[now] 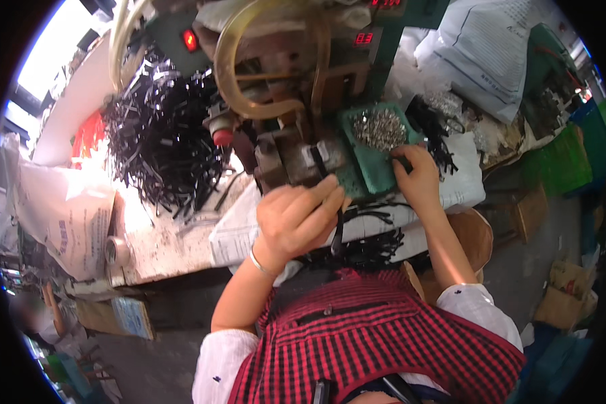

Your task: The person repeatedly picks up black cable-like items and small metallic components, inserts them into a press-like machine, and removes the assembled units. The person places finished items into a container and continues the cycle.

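My left hand is closed around a narrow black strap, at the front of the green machine. The strap's upper end reaches up to the machine's metal work spot, and its lower end hangs below my fingers. My right hand is at the right edge of a green tray, its thumb and fingers curled together. Small shiny metal pieces are heaped in the tray's far part. Whether a piece is between my right fingertips is too small to make out.
A big pile of black straps covers the table's left side. A red button and a bent clear hose are on the machine. White sacks stand at far left and back right. More straps lie before me.
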Available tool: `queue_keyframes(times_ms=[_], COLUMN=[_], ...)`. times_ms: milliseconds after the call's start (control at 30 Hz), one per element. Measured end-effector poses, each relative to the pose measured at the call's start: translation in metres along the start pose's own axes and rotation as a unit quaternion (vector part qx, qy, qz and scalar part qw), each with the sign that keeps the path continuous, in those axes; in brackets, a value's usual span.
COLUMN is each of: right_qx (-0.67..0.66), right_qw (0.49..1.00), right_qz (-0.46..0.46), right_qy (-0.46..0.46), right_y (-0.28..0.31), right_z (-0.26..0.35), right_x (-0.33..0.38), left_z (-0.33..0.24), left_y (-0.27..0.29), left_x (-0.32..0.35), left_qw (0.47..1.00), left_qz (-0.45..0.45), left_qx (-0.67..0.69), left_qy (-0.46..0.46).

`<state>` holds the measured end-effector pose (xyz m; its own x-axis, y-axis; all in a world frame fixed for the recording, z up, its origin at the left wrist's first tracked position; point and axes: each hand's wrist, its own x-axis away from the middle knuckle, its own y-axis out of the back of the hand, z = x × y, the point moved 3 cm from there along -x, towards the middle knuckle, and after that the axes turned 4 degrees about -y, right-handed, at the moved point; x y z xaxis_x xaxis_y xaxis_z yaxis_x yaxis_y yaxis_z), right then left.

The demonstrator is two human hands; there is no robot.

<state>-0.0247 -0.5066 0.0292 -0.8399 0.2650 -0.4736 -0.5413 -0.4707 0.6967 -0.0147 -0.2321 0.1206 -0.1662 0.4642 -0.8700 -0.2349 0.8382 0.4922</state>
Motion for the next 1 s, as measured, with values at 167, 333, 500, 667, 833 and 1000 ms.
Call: queue_keyframes(times_ms=[167,333,500,667,833,1000], right_qx=[0.129,0.112,-0.093,-0.111,-0.157,-0.094], right_qw=[0.992,0.993,0.976,0.985,0.978,0.991], right_qz=[-0.003,-0.019,-0.033,-0.003,-0.014,-0.011], right_qy=[-0.019,-0.020,-0.194,-0.136,-0.133,-0.098], right_y=[-0.019,-0.020,-0.011,-0.023,-0.027,-0.020], right_z=[0.007,0.012,-0.004,0.010,0.023,0.024], right_x=[0.000,0.002,0.017,0.004,0.002,-0.007], left_z=[-0.002,-0.020,0.039,0.113,0.131,0.154], left_y=[0.000,0.023,0.110,0.133,0.158,0.186], left_x=[0.007,0.036,0.100,0.218,0.154,0.146], left_qw=[0.999,0.987,0.931,0.863,0.921,0.844], left_qz=[-0.006,0.024,0.095,0.347,0.097,-0.092], left_qx=[0.015,0.061,-0.209,-0.272,-0.248,-0.141], left_qy=[0.036,0.149,0.285,0.247,0.283,0.510])
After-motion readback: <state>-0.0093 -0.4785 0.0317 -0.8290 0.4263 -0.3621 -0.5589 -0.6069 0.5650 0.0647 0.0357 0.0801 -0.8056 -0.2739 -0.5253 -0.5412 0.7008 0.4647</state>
